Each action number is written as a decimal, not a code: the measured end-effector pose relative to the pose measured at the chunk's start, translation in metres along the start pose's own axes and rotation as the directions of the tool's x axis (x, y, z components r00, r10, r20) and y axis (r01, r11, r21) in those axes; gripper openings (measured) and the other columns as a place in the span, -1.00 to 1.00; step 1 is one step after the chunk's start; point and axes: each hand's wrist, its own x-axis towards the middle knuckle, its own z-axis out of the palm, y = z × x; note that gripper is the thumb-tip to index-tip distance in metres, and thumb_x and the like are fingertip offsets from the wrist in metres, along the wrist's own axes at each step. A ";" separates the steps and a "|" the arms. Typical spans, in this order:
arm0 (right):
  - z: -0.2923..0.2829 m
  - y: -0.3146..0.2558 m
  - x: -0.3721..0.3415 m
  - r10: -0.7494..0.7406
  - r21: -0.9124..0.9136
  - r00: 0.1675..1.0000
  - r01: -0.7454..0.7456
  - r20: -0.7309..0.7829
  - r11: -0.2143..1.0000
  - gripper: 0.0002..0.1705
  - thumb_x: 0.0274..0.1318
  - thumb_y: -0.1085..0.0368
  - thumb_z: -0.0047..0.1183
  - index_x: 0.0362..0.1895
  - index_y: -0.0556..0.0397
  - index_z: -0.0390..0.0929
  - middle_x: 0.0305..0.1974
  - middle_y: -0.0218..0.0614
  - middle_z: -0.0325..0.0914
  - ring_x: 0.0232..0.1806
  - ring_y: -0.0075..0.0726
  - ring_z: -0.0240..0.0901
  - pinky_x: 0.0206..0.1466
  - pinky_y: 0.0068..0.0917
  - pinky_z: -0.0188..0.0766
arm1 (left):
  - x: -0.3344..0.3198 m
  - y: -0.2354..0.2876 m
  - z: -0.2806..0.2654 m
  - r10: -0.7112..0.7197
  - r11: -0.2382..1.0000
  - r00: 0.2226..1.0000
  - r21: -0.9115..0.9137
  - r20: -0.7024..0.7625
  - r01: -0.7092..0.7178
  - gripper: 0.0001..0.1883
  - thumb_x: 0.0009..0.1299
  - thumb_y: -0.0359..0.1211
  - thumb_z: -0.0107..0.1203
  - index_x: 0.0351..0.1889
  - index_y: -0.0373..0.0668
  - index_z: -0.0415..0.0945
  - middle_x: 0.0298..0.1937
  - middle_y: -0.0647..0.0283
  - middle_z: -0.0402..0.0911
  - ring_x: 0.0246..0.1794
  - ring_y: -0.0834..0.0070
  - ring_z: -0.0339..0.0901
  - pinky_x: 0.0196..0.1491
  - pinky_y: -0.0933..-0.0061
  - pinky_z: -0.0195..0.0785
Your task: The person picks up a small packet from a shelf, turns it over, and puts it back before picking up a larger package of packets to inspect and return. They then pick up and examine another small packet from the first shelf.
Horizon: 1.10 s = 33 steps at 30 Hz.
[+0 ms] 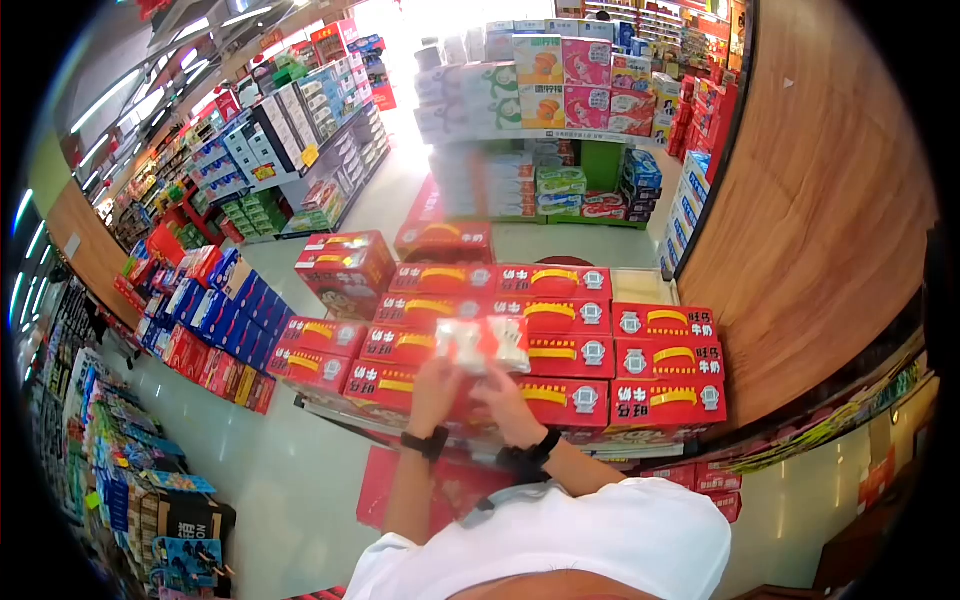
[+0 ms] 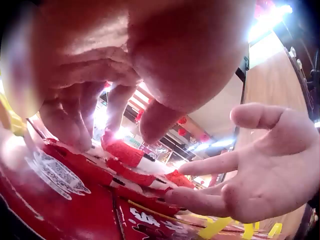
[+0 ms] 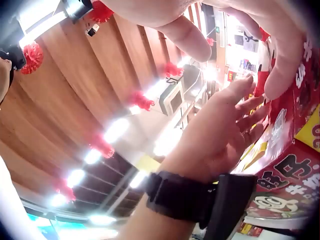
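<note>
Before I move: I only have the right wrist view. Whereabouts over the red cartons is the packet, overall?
Observer: The head view puts the white-and-red packet over the middle of the rows of red cartons, with both the left hand and right hand at its near edge.
Operator: Got it. What borders the cartons on my right?
Observer: A tall wooden panel rises beside them there, so I'd be careful swinging wide that way.

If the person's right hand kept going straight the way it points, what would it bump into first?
Probably the red-and-white packet, right by the fingertips of the right hand; depth is unclear, so they may already touch.
</note>
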 end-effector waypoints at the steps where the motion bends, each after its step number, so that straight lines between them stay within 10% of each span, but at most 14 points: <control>1: -0.006 0.007 0.006 0.011 0.023 0.999 -0.012 0.050 1.000 -0.44 0.15 0.37 0.11 0.27 0.00 0.38 -0.14 -0.41 0.45 -0.32 -0.55 0.42 -0.34 -0.59 0.42 | 0.000 -0.002 0.004 0.001 1.000 0.999 0.026 -0.048 0.001 -0.64 0.37 -0.32 0.26 0.03 -0.36 0.56 -0.12 0.03 0.63 -0.28 0.38 0.62 -0.24 0.39 0.50; 8: -0.025 0.002 0.017 0.241 0.140 0.965 -0.254 0.105 0.957 -0.49 0.20 0.28 0.08 0.25 -0.06 0.39 -0.10 -0.40 0.47 -0.30 -0.45 0.49 -0.24 -0.47 0.52 | 0.002 0.002 0.025 -0.262 0.953 0.951 -0.202 -0.162 0.228 -0.84 0.38 -0.45 0.22 -0.15 -0.32 0.55 -0.28 0.21 0.65 -0.37 0.52 0.62 -0.29 0.49 0.49; 15: -0.031 0.008 0.018 0.252 0.207 0.965 -0.262 0.077 0.943 -0.69 0.27 0.26 0.03 0.06 0.04 0.41 -0.11 -0.32 0.51 -0.19 -0.33 0.55 -0.24 -0.45 0.57 | -0.030 0.040 0.021 -0.265 0.925 0.923 -0.345 -0.279 0.161 -0.82 0.35 -0.51 0.24 -0.14 -0.29 0.51 -0.27 0.26 0.62 -0.26 0.56 0.60 -0.19 0.50 0.48; 20: -0.007 0.016 -0.002 0.207 0.171 0.970 -0.226 0.126 0.959 -0.79 0.35 0.26 0.01 -0.02 0.05 0.41 -0.25 -0.23 0.64 -0.30 -0.30 0.63 -0.28 -0.39 0.60 | -0.072 0.058 0.005 -0.097 0.995 0.882 -0.041 -0.461 0.087 -0.82 0.32 -0.50 0.27 -0.16 -0.23 0.52 -0.21 0.22 0.57 -0.29 0.49 0.57 -0.24 0.51 0.45; 23: 0.013 0.023 -0.022 0.241 0.082 0.951 -0.261 0.191 0.962 -0.82 0.34 0.28 0.04 -0.08 0.03 0.37 -0.28 -0.27 0.62 -0.31 -0.34 0.62 -0.30 -0.40 0.58 | -0.110 0.080 -0.015 -0.230 0.973 0.830 -0.130 -0.508 0.190 -0.83 0.32 -0.49 0.27 -0.18 -0.23 0.52 -0.22 0.21 0.57 -0.28 0.49 0.57 -0.23 0.52 0.45; 27: 0.045 0.031 -0.065 0.302 -0.022 0.894 -0.312 0.331 0.950 -0.80 0.29 0.33 0.08 -0.10 0.01 0.33 -0.29 -0.32 0.58 -0.35 -0.41 0.58 -0.33 -0.44 0.57 | -0.174 0.086 -0.037 -0.116 0.993 0.703 -0.070 -0.701 0.094 -0.52 0.30 -0.56 0.26 0.15 -0.25 0.34 -0.12 0.20 0.54 -0.14 0.56 0.57 -0.15 0.54 0.48; 30: 0.063 0.056 -0.103 0.333 -0.098 0.845 -0.322 0.419 0.941 -0.79 0.27 0.38 0.08 -0.08 -0.01 0.34 -0.28 -0.33 0.57 -0.31 -0.43 0.57 -0.31 -0.47 0.55 | -0.228 0.119 -0.057 -0.401 0.909 0.536 -0.397 -0.743 0.129 -0.32 0.27 -0.60 0.26 0.33 -0.27 0.18 -0.05 0.18 0.52 -0.10 0.53 0.55 -0.09 0.49 0.50; 33: 0.080 0.079 -0.153 0.366 -0.205 0.750 -0.304 0.551 0.930 -0.72 0.24 0.36 0.09 -0.01 0.05 0.35 -0.19 -0.30 0.54 -0.23 -0.41 0.55 -0.24 -0.48 0.54 | -0.302 0.133 -0.085 -0.385 0.904 0.592 -0.162 -0.708 0.395 -0.26 0.28 -0.58 0.26 0.40 -0.30 0.15 0.01 0.13 0.57 -0.05 0.48 0.60 -0.02 0.46 0.51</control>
